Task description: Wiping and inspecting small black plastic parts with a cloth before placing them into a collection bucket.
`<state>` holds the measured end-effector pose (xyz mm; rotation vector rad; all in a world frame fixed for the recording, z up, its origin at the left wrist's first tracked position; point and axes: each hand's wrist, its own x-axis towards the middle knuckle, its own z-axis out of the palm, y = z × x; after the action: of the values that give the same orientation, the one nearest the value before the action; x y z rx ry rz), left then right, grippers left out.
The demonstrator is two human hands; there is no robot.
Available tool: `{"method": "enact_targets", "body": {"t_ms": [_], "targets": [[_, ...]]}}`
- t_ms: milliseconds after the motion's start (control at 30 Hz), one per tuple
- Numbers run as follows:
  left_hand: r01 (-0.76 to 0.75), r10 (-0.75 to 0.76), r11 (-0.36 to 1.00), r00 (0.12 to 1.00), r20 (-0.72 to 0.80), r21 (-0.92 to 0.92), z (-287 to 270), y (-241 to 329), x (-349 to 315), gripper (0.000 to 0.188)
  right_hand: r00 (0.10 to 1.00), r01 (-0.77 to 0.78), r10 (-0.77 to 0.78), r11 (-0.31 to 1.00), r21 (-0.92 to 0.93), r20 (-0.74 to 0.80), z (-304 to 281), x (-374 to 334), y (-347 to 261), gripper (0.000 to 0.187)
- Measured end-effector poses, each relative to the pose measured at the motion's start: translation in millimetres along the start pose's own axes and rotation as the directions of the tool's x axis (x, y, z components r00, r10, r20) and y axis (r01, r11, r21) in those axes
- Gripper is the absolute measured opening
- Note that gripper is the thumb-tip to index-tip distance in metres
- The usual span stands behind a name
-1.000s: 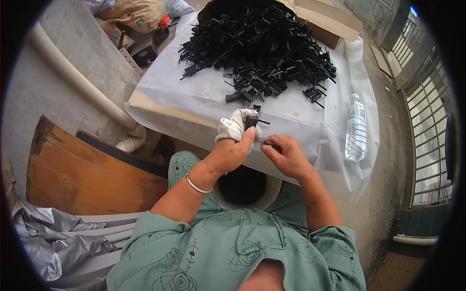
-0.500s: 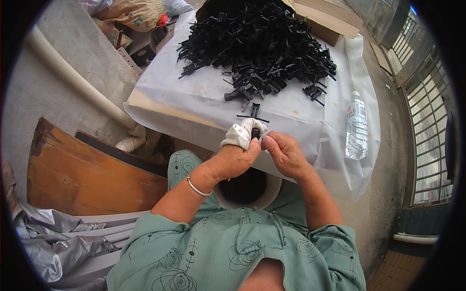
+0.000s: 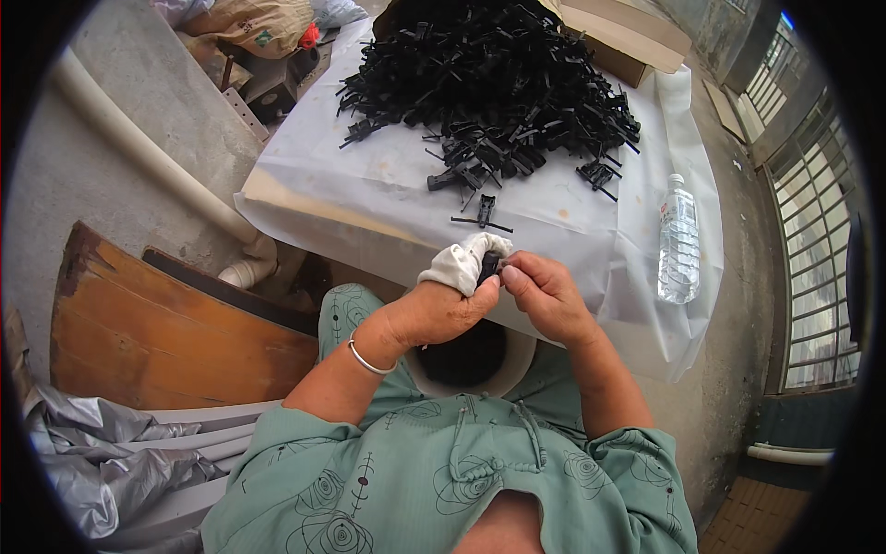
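My left hand, its fingers wrapped in a white cloth cover, is closed around a small black plastic part. The thumb presses on the part's near side. Against the part's right edge, my right hand is pinched thumb to finger; what lies between those fingertips is too small to make out. Just beyond my hands a single black clip-like piece with a thin crossbar lies on the table. Farther back rises a large heap of similar black pieces.
White plastic sheeting covers the table. A clear water bottle lies at its right, and a cardboard box is behind the heap. Between my knees sits a pale bucket with dark contents. A wooden board leans at left.
The black part in my left hand has tilted and shows more of its length. Both hands have shifted only slightly, with the right fingertips still at its edge.
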<state>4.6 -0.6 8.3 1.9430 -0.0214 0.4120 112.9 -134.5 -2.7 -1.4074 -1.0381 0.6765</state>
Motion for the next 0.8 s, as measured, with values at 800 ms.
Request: {"method": "enact_targets", "body": {"t_ms": [800], "targets": [[0.088,-0.089,0.908,0.996,-0.018,0.410,3.7,-2.5,-13.0,0.030,0.996,-0.062,0.077,0.952,-0.299,0.039,-0.1,8.0,13.5,0.026]]}}
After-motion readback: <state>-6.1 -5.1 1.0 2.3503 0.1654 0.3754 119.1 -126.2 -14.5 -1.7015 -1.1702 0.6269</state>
